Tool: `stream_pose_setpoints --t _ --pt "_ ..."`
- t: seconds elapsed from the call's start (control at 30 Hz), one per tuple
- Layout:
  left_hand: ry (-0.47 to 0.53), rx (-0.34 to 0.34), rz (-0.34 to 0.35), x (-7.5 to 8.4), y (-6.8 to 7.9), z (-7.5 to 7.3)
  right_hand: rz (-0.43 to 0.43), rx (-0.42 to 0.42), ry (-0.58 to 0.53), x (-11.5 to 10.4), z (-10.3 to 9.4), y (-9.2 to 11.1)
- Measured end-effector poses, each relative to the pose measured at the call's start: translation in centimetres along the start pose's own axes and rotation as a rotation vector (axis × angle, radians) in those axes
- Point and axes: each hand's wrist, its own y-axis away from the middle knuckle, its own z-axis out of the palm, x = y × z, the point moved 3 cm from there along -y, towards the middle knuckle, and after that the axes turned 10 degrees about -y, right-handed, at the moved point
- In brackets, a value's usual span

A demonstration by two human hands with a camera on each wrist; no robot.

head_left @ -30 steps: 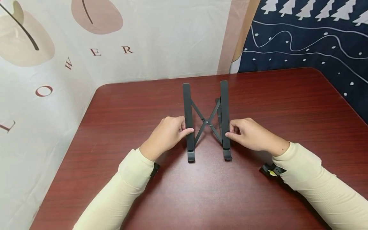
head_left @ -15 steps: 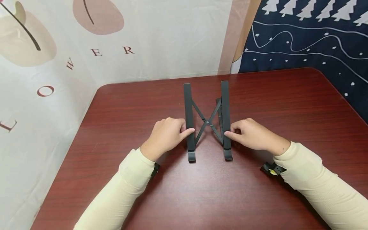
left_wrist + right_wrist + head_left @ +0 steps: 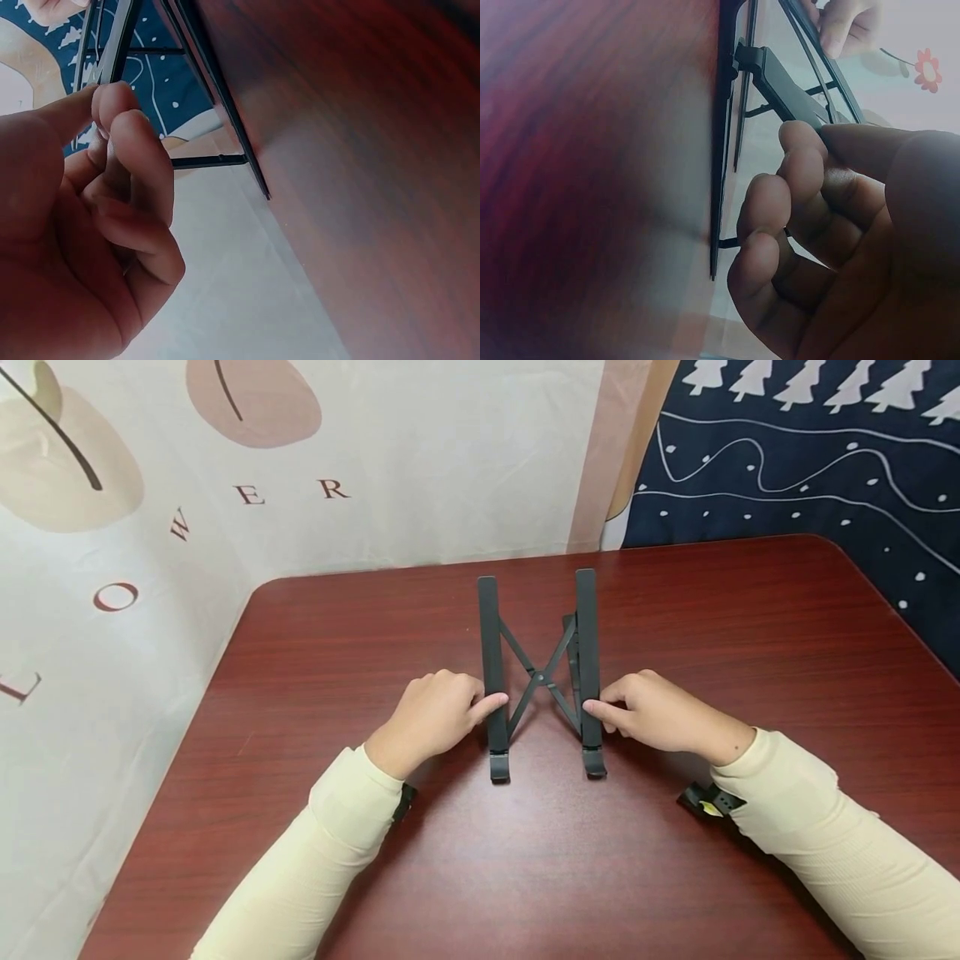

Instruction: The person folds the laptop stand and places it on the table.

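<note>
A black folding laptop stand (image 3: pixel 541 677) stands unfolded on the table, its two long arms joined by an X-shaped brace. Small upturned lips (image 3: pixel 594 763) finish the near ends of the arms. My left hand (image 3: pixel 442 710) pinches the left arm low down, thumb on top and fingers curled beneath. On the other side my right hand (image 3: pixel 656 710) pinches the right arm at about the same height, its thumb lying across the top face. In the right wrist view, the right arm (image 3: pixel 780 84) runs up from its lip to my fingertips, over the thin base bar (image 3: pixel 720 172).
The reddish-brown wooden table (image 3: pixel 525 877) reaches back to a pale cloth (image 3: pixel 450 468) printed with letters and a dark blue cloth (image 3: pixel 787 460) with white trees. Dark wrist straps (image 3: pixel 708 802) show below the cream sleeves (image 3: pixel 810 810).
My right thumb has slid slightly further onto the right arm, and its fingers have shifted a little. The stand and my left hand stay nearly where they were.
</note>
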Motion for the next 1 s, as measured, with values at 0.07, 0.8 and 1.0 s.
stream_pose_setpoints --t 0.07,0.8,1.0 --pt "0.017 -0.010 -0.001 -0.05 -0.01 0.07 -0.004 -0.002 -0.008 0.03 0.02 0.01" --pt "0.133 -0.017 -0.046 -0.48 -0.24 0.27 -0.003 -0.026 -0.045 0.08 -0.05 -0.09" --pt "0.153 -0.015 -0.029 -0.47 -0.28 0.24 0.010 -0.031 -0.047 0.11 -0.11 0.00"
